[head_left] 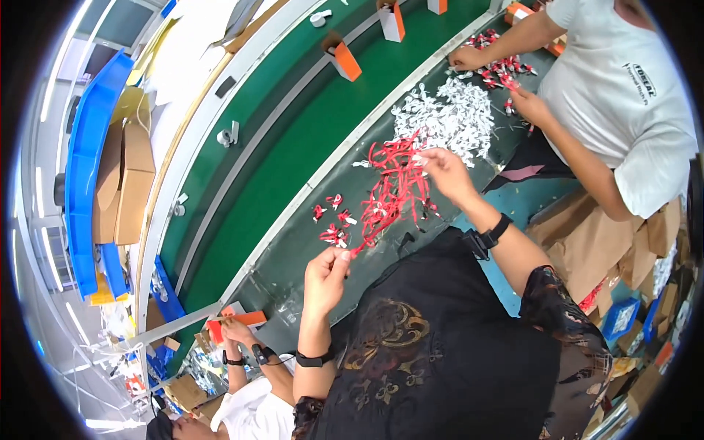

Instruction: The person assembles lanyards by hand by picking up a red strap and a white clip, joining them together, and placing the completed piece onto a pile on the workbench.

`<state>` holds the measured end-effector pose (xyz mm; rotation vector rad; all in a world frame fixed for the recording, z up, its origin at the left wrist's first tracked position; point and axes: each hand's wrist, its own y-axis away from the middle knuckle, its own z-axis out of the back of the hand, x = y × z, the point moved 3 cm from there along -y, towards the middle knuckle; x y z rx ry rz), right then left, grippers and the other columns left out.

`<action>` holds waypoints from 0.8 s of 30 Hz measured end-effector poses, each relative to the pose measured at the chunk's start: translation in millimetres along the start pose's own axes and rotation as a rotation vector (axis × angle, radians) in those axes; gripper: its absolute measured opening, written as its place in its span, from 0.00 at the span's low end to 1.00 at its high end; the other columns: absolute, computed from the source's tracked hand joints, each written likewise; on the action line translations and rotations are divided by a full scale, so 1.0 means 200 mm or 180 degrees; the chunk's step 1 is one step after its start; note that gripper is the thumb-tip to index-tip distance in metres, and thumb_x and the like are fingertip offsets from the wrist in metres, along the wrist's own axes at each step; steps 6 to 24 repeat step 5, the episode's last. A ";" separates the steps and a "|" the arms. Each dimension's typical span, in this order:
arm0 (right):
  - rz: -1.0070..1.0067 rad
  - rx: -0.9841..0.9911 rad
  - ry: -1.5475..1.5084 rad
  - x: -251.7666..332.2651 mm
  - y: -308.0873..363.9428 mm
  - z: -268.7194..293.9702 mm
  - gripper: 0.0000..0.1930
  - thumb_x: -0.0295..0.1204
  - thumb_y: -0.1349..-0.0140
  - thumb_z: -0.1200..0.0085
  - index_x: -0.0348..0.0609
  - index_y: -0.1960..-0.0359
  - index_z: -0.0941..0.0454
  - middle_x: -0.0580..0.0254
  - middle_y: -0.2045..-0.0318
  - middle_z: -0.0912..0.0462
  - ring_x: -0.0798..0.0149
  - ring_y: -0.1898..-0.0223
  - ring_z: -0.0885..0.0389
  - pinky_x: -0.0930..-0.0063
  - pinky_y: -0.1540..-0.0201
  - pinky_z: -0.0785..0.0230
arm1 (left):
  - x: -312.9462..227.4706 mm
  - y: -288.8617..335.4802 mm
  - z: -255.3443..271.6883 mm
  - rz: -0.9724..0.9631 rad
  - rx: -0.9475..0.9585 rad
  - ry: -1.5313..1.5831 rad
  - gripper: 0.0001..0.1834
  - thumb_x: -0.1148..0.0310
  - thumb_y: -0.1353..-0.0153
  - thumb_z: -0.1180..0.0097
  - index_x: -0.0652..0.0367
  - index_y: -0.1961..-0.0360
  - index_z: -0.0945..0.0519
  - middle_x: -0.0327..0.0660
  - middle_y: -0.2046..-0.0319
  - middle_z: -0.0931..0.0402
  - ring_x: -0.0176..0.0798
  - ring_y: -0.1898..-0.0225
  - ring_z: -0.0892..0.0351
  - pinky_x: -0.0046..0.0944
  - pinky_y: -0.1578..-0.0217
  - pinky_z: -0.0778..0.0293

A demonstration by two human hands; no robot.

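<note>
My left hand (325, 279) is closed, thumb pressed on the end of a red strap (364, 244) that runs up into a tangled heap of red straps (396, 189). At the heap's far right edge my right hand (449, 174) is pinched around a small white piece (420, 159); whether a strap hangs from it is hard to tell. Beyond that hand lies a big pile of small white plastic pieces (447, 117). Left of the straps, several small red-and-white bundles (334, 235) lie on the dark worktop (286, 253).
A green conveyor belt (249, 172) runs along the worktop's far side, carrying orange-and-white boxes (345, 61) and small white devices (228, 134). A co-worker (616, 95) at right handles red-and-white pieces. Another person (257, 403) at lower left holds an orange box (249, 318).
</note>
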<state>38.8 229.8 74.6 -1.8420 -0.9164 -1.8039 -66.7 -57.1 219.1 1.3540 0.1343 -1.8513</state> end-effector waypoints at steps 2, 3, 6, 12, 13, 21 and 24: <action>0.0207 0.0880 0.0144 0.15 0.05 -0.17 0.12 0.29 0.35 0.46 0.37 0.53 0.21 0.65 0.66 0.16 0.74 0.65 0.20 0.77 0.59 0.27 | -0.02 -0.01 0.02 -0.0013 0.0092 0.0006 0.12 0.65 0.32 0.48 0.62 0.69 0.20 0.30 0.80 0.29 0.23 0.76 0.34 0.27 0.76 0.37; 0.0140 0.1380 0.0427 0.26 0.09 -0.26 0.13 0.30 0.35 0.45 0.38 0.52 0.21 0.65 0.65 0.15 0.74 0.64 0.20 0.77 0.58 0.27 | -0.04 0.00 0.03 -0.0096 0.0198 -0.0114 0.12 0.64 0.32 0.48 0.62 0.69 0.20 0.30 0.80 0.29 0.23 0.76 0.33 0.27 0.75 0.37; 0.0158 0.2026 0.0569 0.41 0.19 -0.40 0.13 0.27 0.33 0.47 0.40 0.48 0.22 0.61 0.59 0.15 0.75 0.55 0.21 0.82 0.50 0.31 | -0.14 0.01 0.05 -0.0253 0.0331 -0.0574 0.12 0.63 0.33 0.47 0.59 0.68 0.20 0.32 0.81 0.29 0.24 0.77 0.33 0.28 0.75 0.35; 0.0158 0.2026 0.0569 0.41 0.19 -0.40 0.13 0.27 0.33 0.47 0.40 0.48 0.22 0.61 0.59 0.15 0.75 0.55 0.21 0.82 0.50 0.31 | -0.14 0.01 0.05 -0.0253 0.0331 -0.0574 0.12 0.63 0.33 0.47 0.59 0.68 0.20 0.32 0.81 0.29 0.24 0.77 0.33 0.28 0.75 0.35; 0.0158 0.2026 0.0569 0.41 0.19 -0.40 0.13 0.27 0.33 0.47 0.40 0.48 0.22 0.61 0.59 0.15 0.75 0.55 0.21 0.82 0.50 0.31 | -0.14 0.01 0.05 -0.0253 0.0331 -0.0574 0.12 0.63 0.33 0.47 0.59 0.68 0.20 0.32 0.81 0.29 0.24 0.77 0.33 0.28 0.75 0.35; 0.0158 0.2026 0.0569 0.41 0.19 -0.40 0.13 0.27 0.33 0.47 0.40 0.48 0.22 0.61 0.59 0.15 0.75 0.55 0.21 0.82 0.50 0.31 | -0.14 0.01 0.05 -0.0253 0.0331 -0.0574 0.12 0.63 0.33 0.47 0.59 0.68 0.20 0.32 0.81 0.29 0.24 0.77 0.33 0.28 0.75 0.35; 0.0158 0.2026 0.0569 0.41 0.19 -0.40 0.13 0.27 0.33 0.47 0.40 0.48 0.22 0.61 0.59 0.15 0.75 0.55 0.21 0.82 0.50 0.31 | -0.14 0.01 0.05 -0.0253 0.0331 -0.0574 0.12 0.63 0.33 0.47 0.59 0.68 0.20 0.32 0.81 0.29 0.24 0.77 0.33 0.28 0.75 0.35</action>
